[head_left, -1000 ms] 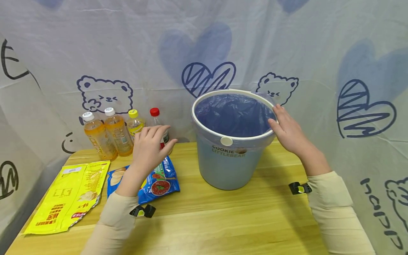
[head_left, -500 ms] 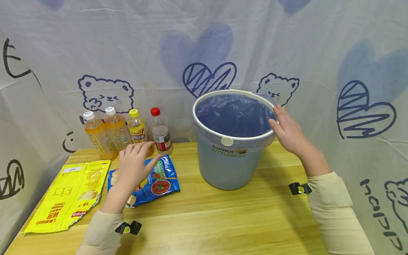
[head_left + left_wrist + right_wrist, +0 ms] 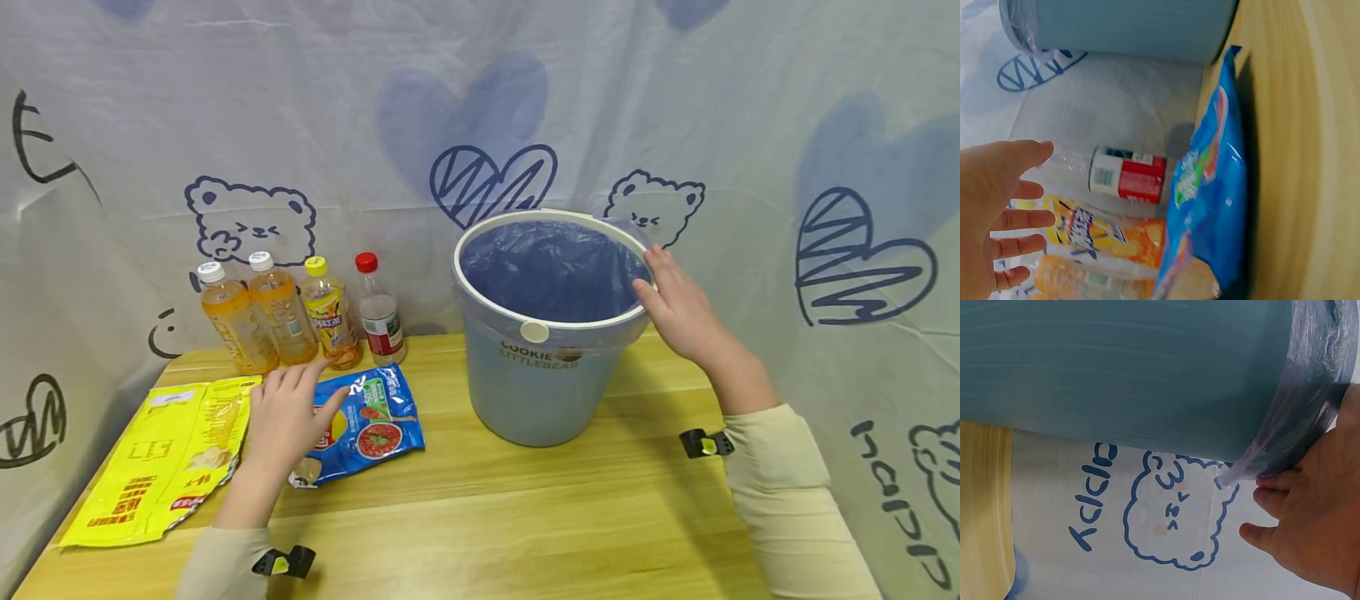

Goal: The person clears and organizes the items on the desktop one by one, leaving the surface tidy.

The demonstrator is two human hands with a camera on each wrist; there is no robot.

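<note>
My left hand (image 3: 285, 417) hovers over the left end of a blue chip bag (image 3: 375, 425), fingers spread and relaxed. In the left wrist view, the left hand (image 3: 997, 219) holds nothing. My right hand (image 3: 678, 312) rests on the right side of the rim of a blue-grey trash bin (image 3: 536, 392), thumb at the inner edge. A thin plastic liner (image 3: 555, 267) covers the bin's inside and folds over its rim. In the right wrist view, the right hand's (image 3: 1316, 506) fingers touch the liner's outer fold.
Behind the bags stand a red-capped bottle (image 3: 382, 325), a yellow-capped bottle (image 3: 330, 321) and two white-capped bottles (image 3: 281, 312). A flat yellow snack bag (image 3: 161, 458) lies at the wooden table's (image 3: 525, 517) left edge. A printed curtain (image 3: 337, 100) hangs behind.
My left hand has moved left and toward me, from in front of the red-capped bottle to the blue chip bag's left end. The right hand and the bin have stayed put.
</note>
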